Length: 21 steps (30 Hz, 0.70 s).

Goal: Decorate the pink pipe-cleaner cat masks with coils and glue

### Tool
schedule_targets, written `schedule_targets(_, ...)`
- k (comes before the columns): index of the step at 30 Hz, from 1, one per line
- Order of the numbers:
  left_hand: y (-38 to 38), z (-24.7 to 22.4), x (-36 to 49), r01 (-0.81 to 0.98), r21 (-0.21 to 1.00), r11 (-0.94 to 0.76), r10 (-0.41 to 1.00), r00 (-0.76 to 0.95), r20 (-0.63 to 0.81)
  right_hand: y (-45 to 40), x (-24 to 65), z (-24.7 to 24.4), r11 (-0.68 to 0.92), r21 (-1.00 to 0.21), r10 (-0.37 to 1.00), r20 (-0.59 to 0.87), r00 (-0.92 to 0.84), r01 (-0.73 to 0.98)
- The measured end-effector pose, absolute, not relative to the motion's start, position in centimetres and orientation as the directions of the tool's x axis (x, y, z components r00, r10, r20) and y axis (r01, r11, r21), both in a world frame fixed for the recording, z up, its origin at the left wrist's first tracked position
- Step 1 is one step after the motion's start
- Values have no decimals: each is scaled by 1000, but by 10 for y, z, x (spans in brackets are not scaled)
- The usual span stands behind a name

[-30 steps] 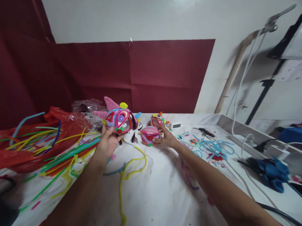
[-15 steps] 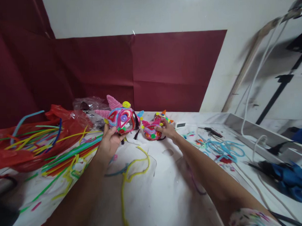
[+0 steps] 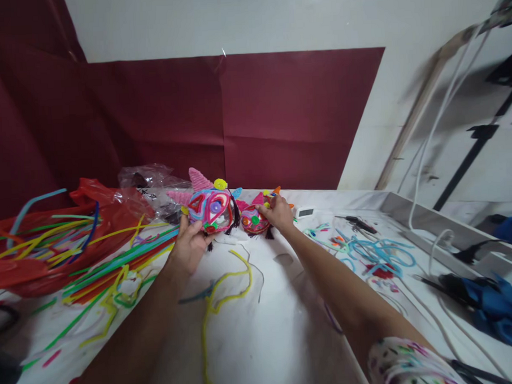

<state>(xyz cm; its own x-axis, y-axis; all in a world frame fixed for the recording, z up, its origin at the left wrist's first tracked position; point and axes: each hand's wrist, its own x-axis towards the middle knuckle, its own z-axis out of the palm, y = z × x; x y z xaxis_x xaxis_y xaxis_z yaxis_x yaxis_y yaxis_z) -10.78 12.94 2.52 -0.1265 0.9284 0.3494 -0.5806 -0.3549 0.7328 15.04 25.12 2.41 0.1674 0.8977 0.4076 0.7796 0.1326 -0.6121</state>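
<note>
A large pink figure [image 3: 211, 210] made of fuzzy stems, with horn-like points, a yellow disc and dark tassels, stands at the back of the white table. My left hand [image 3: 191, 243] grips its lower left side. Just right of it is a smaller pink figure [image 3: 254, 219] with a green centre. My right hand [image 3: 278, 211] has its fingers closed on the top right of this smaller one. Behind that hand a third figure with an orange tip [image 3: 277, 190] is mostly hidden.
A red plastic bag [image 3: 107, 198] and many coloured stems [image 3: 123, 260] lie left. A yellow stem [image 3: 232, 274] crosses the table's middle. Right are a small white display [image 3: 305, 212], blue stems [image 3: 381, 251], tools [image 3: 357, 224], cables and blue cloth [image 3: 490, 303].
The large figure has come down and slightly right in my left hand. The smaller figure has turned and sits more upright, with my right hand now higher on it.
</note>
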Motion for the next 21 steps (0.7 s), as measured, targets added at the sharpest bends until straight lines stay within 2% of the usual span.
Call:
schedule_targets(6, 130, 24, -109, -592, 729, -343, 928, -95, 360, 234, 140, 27, 216, -466, 881, 473, 35, 858)
schedule_targets(13, 131, 25, -106, -615, 700, -363, 922, -126, 367, 204, 136, 14, 236, -335, 883, 465, -58, 912)
schedule_targets(21, 127, 31, -107, -592, 728, -346, 931, -120, 345, 198, 117, 9, 114, -310, 919, 393, 18, 944)
